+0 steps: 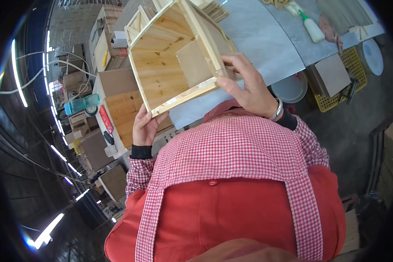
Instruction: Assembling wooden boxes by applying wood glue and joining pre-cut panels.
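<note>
A pale wooden box (155, 72) with an open side stands tilted over the table in front of me. Knots show in its boards, and a plain brown panel (193, 63) can be seen inside. My left hand (146, 125) grips the near left corner, its fingers and thumb closed on the bottom rail. At the near right corner, my right hand (249, 85) is curled around the upright frame piece, thumb in front and fingers on the outer side. Part of the box's far side is cut off by the top edge.
Beneath the box lies a grey tabletop (266, 50). A white squeeze bottle (313, 29) with a green tip stands at the far right. Beside the table are a yellow crate (325, 102) and a brown carton (332, 75). On the left sit a turquoise bottle (82, 104) and a red-handled item (105, 119).
</note>
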A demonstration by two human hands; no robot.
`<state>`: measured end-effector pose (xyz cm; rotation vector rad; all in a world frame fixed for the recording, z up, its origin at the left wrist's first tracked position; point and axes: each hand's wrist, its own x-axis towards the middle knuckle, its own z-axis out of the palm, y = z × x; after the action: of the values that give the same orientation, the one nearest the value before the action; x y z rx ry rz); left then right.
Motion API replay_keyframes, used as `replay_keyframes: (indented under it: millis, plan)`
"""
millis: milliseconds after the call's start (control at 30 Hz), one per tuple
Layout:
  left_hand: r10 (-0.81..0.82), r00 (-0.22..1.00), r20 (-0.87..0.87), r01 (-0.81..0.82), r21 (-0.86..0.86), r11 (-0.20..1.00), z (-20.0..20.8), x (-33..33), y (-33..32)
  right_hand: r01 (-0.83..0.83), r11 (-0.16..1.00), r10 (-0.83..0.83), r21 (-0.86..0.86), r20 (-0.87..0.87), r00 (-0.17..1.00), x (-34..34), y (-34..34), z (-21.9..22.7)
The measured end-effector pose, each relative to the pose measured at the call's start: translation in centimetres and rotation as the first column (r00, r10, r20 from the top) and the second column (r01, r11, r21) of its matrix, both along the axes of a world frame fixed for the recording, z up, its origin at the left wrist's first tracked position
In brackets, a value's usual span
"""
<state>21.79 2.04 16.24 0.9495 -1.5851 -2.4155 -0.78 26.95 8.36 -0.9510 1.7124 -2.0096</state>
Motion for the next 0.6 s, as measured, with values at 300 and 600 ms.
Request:
replay_keyframes:
  millis: [300, 600]
  plan:
    - [0.182, 0.963, 0.201, -0.151, -0.161, 0.975, 2.1, -2.9, 1.3, 0.195, 0.914, -0.265, 0.355, 0.161, 0.951, -5.0, 1.1, -19.6]
    - [0.246, 0.870, 0.428, -0.095, -0.343, 0.934, 1.1, -7.5, -2.0, 0.060, 0.905, -0.141, 0.420, 0.164, 0.976, -7.8, -3.2, -22.1]
